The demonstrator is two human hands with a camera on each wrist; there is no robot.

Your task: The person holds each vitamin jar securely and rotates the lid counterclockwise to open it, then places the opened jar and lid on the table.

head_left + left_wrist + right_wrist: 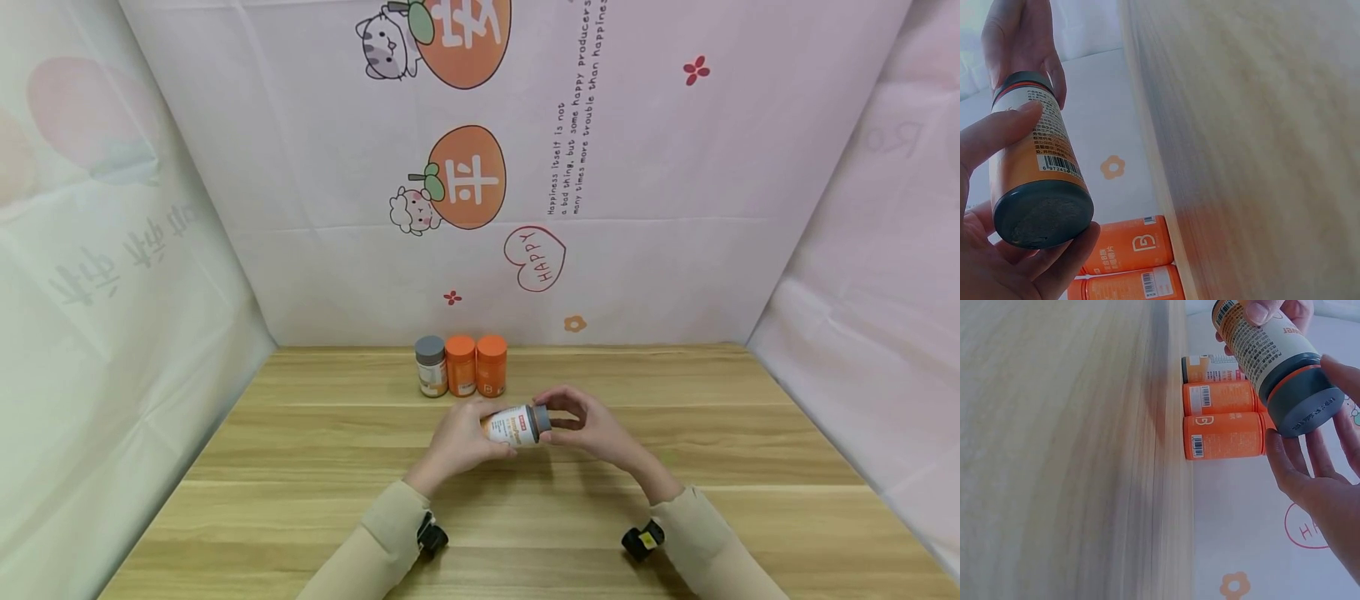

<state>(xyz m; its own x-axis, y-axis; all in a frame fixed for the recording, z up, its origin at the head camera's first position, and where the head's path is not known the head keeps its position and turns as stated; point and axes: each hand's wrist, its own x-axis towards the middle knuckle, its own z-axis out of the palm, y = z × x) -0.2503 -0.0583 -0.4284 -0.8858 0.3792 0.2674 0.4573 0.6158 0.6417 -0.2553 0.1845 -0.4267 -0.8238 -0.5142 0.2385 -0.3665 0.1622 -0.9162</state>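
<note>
A pill bottle (512, 426) with a white and orange label and a grey cap (542, 418) is held lying almost sideways above the table. My left hand (463, 439) grips its body near the base, the thumb lying along the label in the left wrist view. At the other end, the thumb and fingers of my right hand (595, 430) pinch the cap. An orange-red ring shows just under the cap (1305, 405) in the right wrist view, where the cap is still on the bottle. The dark base (1044, 215) faces the left wrist camera.
Behind the hands, a grey-capped bottle (431, 367) and two orange bottles, one in the middle (461, 367) and one on the right (492, 367), stand side by side near the back edge of the wooden table (315, 467). A printed white cloth (637, 250) hangs behind them.
</note>
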